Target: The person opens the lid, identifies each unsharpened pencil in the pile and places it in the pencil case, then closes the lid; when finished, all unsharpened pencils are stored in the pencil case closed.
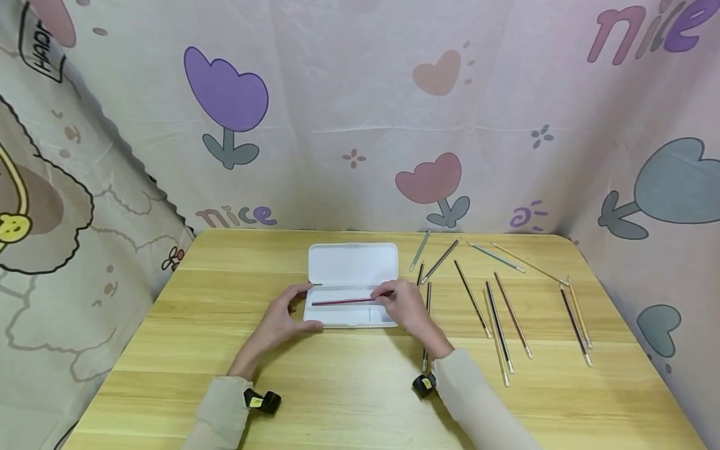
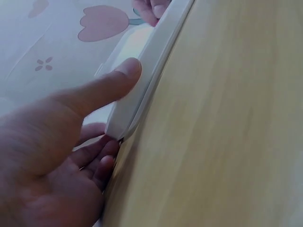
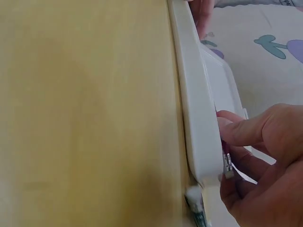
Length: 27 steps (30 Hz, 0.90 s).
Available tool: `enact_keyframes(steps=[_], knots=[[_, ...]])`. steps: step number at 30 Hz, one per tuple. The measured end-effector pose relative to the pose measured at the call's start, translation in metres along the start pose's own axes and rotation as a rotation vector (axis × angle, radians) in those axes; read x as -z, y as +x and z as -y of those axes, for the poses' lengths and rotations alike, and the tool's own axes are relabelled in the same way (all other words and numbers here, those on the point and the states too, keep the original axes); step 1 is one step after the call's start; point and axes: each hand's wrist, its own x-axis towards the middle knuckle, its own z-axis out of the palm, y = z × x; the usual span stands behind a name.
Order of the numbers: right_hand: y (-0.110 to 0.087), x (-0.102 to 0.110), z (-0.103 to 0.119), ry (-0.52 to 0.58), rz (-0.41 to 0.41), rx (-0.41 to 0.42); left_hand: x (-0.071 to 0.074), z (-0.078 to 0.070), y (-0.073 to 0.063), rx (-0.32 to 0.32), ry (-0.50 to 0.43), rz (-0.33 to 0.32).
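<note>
A white pencil case (image 1: 337, 317) lies on the table with its lid (image 1: 353, 264) raised at the back. My left hand (image 1: 284, 317) grips its left end, thumb along the front wall and fingers round the far corner. In the left wrist view the thumb (image 2: 129, 71) presses on the case's outer side. Between thumb and fingers, my right hand (image 1: 407, 307) pinches a dark red pencil (image 1: 343, 302) near its eraser end. The pencil lies lengthwise over the case's inside. In the right wrist view its metal ferrule (image 3: 228, 163) shows below the right hand's fingers.
Several loose pencils lie to the right of the case, among them a dark one (image 1: 472, 300), a red-brown one (image 1: 513, 314), a yellow one (image 1: 529, 264) and a teal one (image 1: 420, 250). Another pencil (image 3: 195, 205) lies close by the case's right end. A patterned cloth (image 1: 337, 112) hangs behind the table.
</note>
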Motion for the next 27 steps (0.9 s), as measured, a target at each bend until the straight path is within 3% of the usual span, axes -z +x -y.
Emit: enact_keyframes(steps=[6, 20, 27], knots=[[0.002, -0.005, 0.000, -0.010, 0.019, -0.015, 0.005, 0.005, -0.001, 0.002, -0.040, 0.053], [0.004, -0.005, 0.004, 0.007, 0.042, -0.047, 0.006, 0.002, 0.001, 0.011, -0.024, 0.044], [-0.002, 0.007, 0.005, 0.038, 0.013, -0.033, 0.006, 0.003, 0.000, -0.003, -0.020, 0.042]])
